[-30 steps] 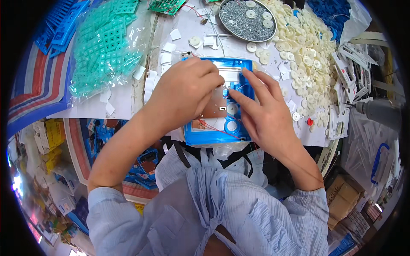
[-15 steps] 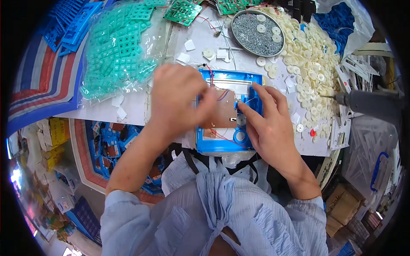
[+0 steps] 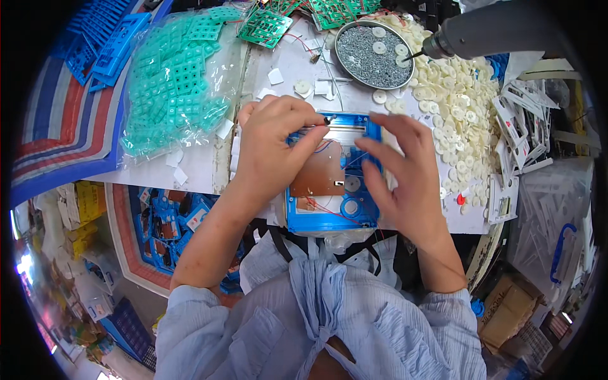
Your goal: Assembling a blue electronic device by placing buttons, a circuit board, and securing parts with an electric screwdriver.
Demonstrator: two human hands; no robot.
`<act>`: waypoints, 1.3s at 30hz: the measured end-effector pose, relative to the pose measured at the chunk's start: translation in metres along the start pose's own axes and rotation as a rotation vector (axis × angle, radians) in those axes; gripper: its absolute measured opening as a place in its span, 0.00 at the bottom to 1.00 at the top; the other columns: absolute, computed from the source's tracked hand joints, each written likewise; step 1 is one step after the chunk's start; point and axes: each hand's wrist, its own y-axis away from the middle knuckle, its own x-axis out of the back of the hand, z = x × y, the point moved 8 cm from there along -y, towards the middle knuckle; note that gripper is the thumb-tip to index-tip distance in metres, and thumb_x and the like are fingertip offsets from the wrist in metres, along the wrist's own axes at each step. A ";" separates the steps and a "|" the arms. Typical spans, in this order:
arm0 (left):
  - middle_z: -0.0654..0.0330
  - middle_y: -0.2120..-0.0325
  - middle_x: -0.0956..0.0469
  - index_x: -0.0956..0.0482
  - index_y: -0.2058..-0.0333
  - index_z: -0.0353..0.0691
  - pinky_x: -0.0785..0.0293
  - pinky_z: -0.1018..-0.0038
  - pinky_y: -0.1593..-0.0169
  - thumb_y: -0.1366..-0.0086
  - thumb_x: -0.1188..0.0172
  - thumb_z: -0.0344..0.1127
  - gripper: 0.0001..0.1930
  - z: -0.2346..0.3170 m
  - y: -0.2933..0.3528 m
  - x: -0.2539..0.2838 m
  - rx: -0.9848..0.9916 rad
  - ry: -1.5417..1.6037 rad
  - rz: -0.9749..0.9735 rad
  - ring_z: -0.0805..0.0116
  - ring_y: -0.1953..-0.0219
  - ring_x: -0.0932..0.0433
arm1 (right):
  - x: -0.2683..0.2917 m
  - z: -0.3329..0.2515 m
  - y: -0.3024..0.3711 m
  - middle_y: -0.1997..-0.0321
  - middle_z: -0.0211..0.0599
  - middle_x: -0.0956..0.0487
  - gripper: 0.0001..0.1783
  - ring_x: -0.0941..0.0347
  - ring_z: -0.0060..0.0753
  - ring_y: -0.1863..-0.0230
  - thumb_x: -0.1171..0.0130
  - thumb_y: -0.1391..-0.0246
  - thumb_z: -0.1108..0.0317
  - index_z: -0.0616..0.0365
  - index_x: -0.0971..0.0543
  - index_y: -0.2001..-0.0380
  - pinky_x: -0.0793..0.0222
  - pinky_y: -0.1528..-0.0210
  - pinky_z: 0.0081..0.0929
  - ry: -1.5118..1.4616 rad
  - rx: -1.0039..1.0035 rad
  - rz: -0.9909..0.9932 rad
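Note:
A blue plastic housing [image 3: 329,221] lies at the table's near edge, with a brown circuit board [image 3: 320,171] and thin red and blue wires inside. At its top edge, my left hand [image 3: 278,139] pinches a small black part [image 3: 327,120] between thumb and forefinger; its exact kind is too small to tell. Over the housing's right side, my right hand [image 3: 405,168] has its fingers apart, with nothing visible in them. A white ring-like disc [image 3: 352,184] sits in the housing beside the board.
A round metal tray of screws [image 3: 364,63] stands at the back, with a power screwdriver [image 3: 462,38] reaching over it. Cream discs [image 3: 468,120] are heaped on the right. Left lies a bag of green pads [image 3: 177,95]; green circuit boards [image 3: 266,26] lie behind.
My left hand has come down to the housing's top edge, now pinching the black part. My right fingers have lifted and spread. The screwdriver has swung up and left over the screw tray.

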 end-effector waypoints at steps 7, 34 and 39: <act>0.67 0.66 0.17 0.16 0.66 0.44 0.43 0.64 0.49 0.39 0.32 0.36 0.04 0.006 0.008 0.001 -0.022 0.077 0.015 0.68 0.61 0.22 | -0.021 0.019 -0.019 0.54 0.42 0.16 0.14 0.24 0.47 0.53 0.35 0.48 0.74 0.60 0.16 0.56 0.28 0.50 0.38 -0.399 -0.066 0.016; 0.63 0.63 0.16 0.17 0.64 0.43 0.39 0.62 0.45 0.37 0.36 0.32 0.04 0.010 0.009 -0.003 -0.110 0.088 -0.067 0.61 0.57 0.23 | 0.003 0.033 0.000 0.52 0.42 0.19 0.26 0.25 0.43 0.51 0.38 0.49 0.76 0.60 0.20 0.44 0.30 0.47 0.35 -0.419 -0.169 0.070; 0.60 0.61 0.16 0.17 0.63 0.41 0.35 0.60 0.43 0.38 0.36 0.29 0.04 0.007 0.012 0.000 -0.075 0.172 -0.053 0.60 0.56 0.20 | 0.029 0.091 0.047 0.62 0.37 0.16 0.17 0.22 0.28 0.63 0.38 0.45 0.77 0.62 0.16 0.52 0.27 0.58 0.25 -0.429 -0.356 -0.052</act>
